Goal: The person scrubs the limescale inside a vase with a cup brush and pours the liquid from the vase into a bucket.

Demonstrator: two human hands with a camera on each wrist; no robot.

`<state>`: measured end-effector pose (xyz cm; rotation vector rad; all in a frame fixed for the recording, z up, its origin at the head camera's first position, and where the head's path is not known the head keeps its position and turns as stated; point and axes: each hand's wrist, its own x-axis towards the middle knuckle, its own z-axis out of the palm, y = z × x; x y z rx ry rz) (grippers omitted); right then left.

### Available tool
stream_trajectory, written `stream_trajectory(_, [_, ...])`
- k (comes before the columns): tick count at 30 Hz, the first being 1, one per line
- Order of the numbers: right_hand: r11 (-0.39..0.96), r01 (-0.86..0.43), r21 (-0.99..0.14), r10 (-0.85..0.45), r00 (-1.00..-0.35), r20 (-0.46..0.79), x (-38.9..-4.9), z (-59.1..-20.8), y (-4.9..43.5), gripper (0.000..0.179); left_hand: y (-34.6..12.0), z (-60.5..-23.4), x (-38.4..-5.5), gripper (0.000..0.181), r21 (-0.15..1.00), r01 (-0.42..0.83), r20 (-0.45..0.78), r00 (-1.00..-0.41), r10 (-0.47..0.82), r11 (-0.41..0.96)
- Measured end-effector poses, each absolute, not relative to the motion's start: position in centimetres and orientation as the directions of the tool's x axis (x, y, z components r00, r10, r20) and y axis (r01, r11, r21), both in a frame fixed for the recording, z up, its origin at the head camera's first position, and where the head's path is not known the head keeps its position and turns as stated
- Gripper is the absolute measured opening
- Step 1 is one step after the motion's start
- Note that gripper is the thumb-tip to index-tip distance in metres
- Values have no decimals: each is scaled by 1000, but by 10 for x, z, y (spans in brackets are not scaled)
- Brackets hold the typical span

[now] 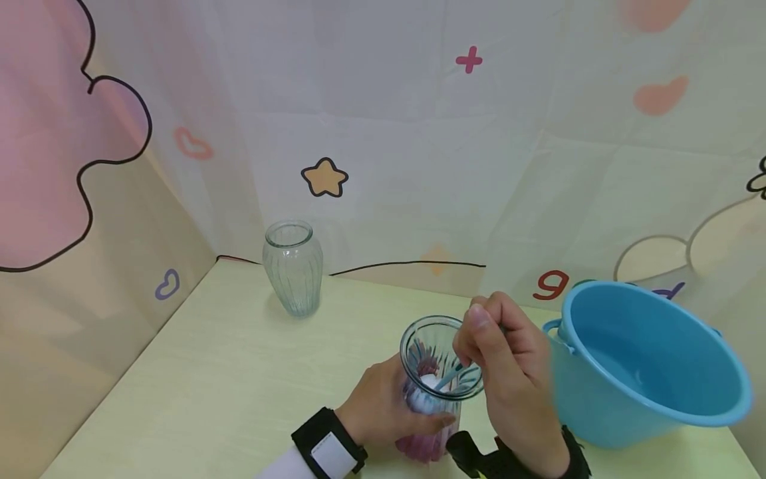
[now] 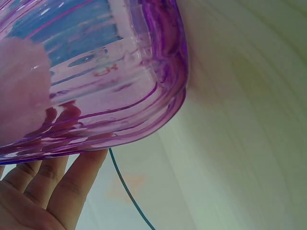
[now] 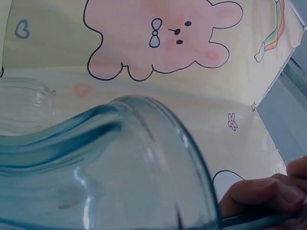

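My left hand (image 1: 383,409) grips a ribbed glass vase (image 1: 421,447), pink-purple at its base and bluish toward the rim, tilted a little on or just above the table. In the left wrist view, the fingers (image 2: 76,184) lie along the purple glass (image 2: 144,91). Above the mouth, my right hand (image 1: 509,382) pinches the thin blue handle (image 1: 449,377) of what looks like a sponge bottle brush. Its pale round head (image 2: 21,91) is inside the vase. The right wrist view shows the bluish rim (image 3: 158,143) close by, with the handle (image 3: 259,221) in the fingers.
A second, clear ribbed vase (image 1: 293,273) stands at the back left of the pale table (image 1: 227,379). A blue bucket (image 1: 604,406) with a wide mouth is at the right, close beside my right hand. A printed curtain (image 1: 389,133) hangs behind the table.
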<state>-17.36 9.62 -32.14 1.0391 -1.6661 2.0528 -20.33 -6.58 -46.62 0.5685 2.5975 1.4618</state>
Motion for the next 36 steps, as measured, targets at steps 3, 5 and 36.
stream_trajectory(3, [-299,-623,-723,-204,-699,686,-173,-321,99,25,-66,-467,-204,72,836,276,95,-924,370,474])
stream_trajectory(5, [-305,-626,-717,-210,-691,692,-173,-321,98,26,-66,-467,-204,72,835,280,99,-923,372,474])
stream_trajectory(36, [-133,-516,-846,-518,-692,504,-177,-329,86,28,-67,-465,-202,67,817,339,157,-909,385,467])
